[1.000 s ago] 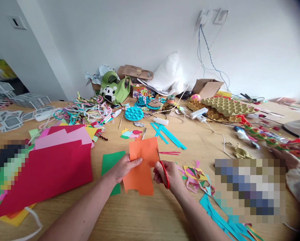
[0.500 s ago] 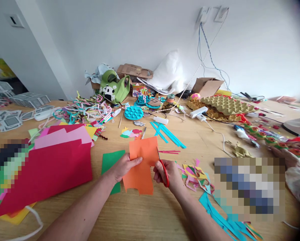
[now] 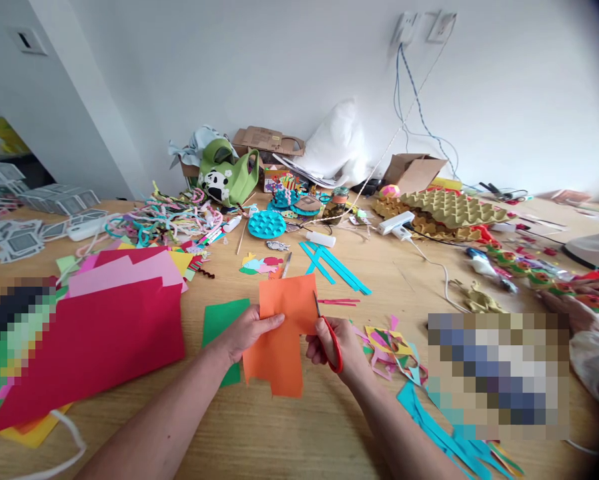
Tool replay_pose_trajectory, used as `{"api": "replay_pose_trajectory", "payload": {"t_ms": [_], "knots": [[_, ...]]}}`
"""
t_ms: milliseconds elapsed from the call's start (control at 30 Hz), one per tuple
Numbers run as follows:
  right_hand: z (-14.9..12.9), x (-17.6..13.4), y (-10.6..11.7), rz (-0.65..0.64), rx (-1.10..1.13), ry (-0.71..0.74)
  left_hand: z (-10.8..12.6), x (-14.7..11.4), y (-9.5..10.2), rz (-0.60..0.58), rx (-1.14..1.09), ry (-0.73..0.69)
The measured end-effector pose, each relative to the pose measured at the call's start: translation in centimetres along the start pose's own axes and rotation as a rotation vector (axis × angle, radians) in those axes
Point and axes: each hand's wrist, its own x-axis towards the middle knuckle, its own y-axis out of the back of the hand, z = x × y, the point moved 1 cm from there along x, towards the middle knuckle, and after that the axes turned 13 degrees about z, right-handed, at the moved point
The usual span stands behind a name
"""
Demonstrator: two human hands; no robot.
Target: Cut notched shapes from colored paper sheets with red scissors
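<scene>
My left hand (image 3: 252, 331) pinches an orange sheet of paper (image 3: 284, 363) by its left side, the thumb lying on top. Notches are cut into the sheet's lower and right edges. Red-handled scissors (image 3: 335, 350) are gripped in my right hand (image 3: 340, 340), their dark blades at the sheet's right edge. Under my left wrist and the orange paper, a green sheet (image 3: 222, 320) lies on the table, partly covered. Beyond the orange sheet are small coloured paper cutouts (image 3: 259, 265) and a pen-like tool (image 3: 287, 261).
Red sheets (image 3: 124, 333) are stacked at left. Blue strips (image 3: 337, 267) lie ahead, and paper scraps (image 3: 389, 347) right of my hand. Pipe cleaners (image 3: 169, 217), a green panda bag (image 3: 229, 177) and egg trays (image 3: 454, 208) sit farther back. Another person's hand (image 3: 584, 307) is at far right.
The orange sheet has tilted slightly, its lower end swinging left and nearer me. The scissors have turned a little in my right hand. My left hand keeps its hold.
</scene>
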Motion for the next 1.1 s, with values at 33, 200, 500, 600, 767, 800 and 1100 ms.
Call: {"api": "replay_pose_trajectory", "payload": {"t_ms": [33, 200, 500, 600, 767, 800, 1100], "knots": [[0.0, 0.0, 0.0, 0.006, -0.008, 0.001, 0.0, 0.0, 0.0, -0.009, -0.004, 0.001], [-0.1, 0.1, -0.1, 0.008, 0.011, -0.011, 0.0, -0.2, -0.2, -0.051, -0.025, 0.010], [-0.8, -0.2, -0.2, 0.036, 0.013, -0.008, -0.1, -0.3, -0.4, -0.058, -0.010, 0.017], [-0.9, -0.2, -0.3, 0.037, 0.017, -0.010, -0.2, -0.2, -0.4, -0.063, -0.010, 0.017], [-1.0, -0.3, -0.2, 0.046, 0.007, -0.010, -0.2, -0.1, -0.4, -0.051, -0.012, 0.020], [-1.1, -0.3, -0.2, 0.047, 0.000, -0.008, -0.2, -0.1, -0.3, -0.046, -0.009, 0.022], [-1.0, -0.3, -0.2, 0.046, -0.004, -0.002, -0.2, -0.2, -0.4, -0.040, 0.005, 0.019]]}}
